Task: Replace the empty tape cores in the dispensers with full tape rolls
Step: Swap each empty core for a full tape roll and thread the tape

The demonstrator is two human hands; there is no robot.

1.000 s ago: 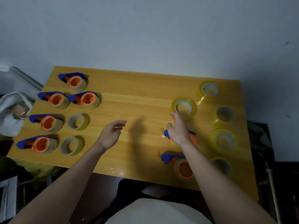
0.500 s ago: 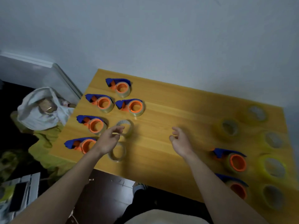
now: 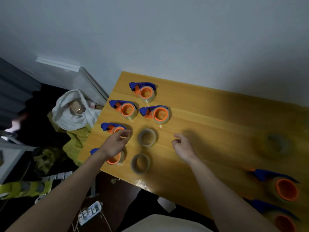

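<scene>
Reaching over the desk's (image 3: 209,114) left edge, the left hand (image 3: 113,145) hangs with loosely curled fingers above two blue-and-orange dispensers (image 3: 117,129), gripping nothing; whether it touches them is unclear. The right hand (image 3: 183,146) hovers relaxed and empty near mid-desk. Between them lie two bare grey tape cores (image 3: 147,137), flat rings on glossy yellow wood

Left hand (image 3: 115,145) covers most of two dispensers at the table (image 3: 209,124) left edge; contact can't be judged. Tape roll (image 3: 276,144) toward the table's right side is smeared by blur. Lowest right dispenser (image 3: 282,222) is cut by the frame's bottom edge.
</scene>
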